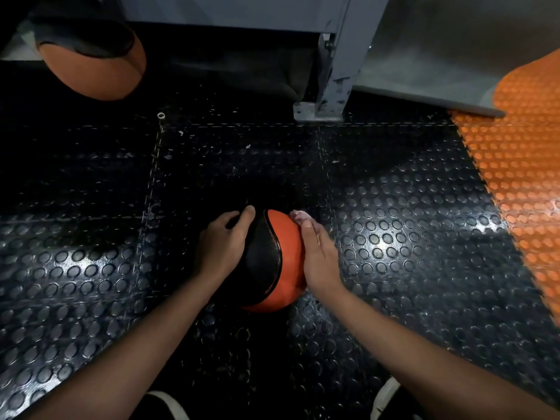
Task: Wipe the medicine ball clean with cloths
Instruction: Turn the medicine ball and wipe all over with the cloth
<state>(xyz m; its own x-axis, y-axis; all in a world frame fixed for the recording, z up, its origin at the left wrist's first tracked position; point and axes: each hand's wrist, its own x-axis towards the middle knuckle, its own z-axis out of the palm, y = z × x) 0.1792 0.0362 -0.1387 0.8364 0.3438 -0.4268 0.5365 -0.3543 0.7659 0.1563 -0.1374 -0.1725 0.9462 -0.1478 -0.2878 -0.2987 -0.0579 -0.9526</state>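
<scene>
An orange and black medicine ball (272, 259) sits on the black studded floor in the lower middle of the view. My left hand (224, 244) lies against the ball's left side, fingers curved over its black panel. My right hand (318, 256) presses on the ball's right side with straight fingers. A pale pinkish cloth (298, 217) shows just beyond my right fingertips, trapped between that hand and the ball. Most of the cloth is hidden under the hand.
A second orange and black ball (97, 65) rests at the top left. A grey metal post with a bolted foot (330, 83) stands behind. Orange studded matting (521, 165) runs along the right. My shoes (391, 398) show at the bottom edge.
</scene>
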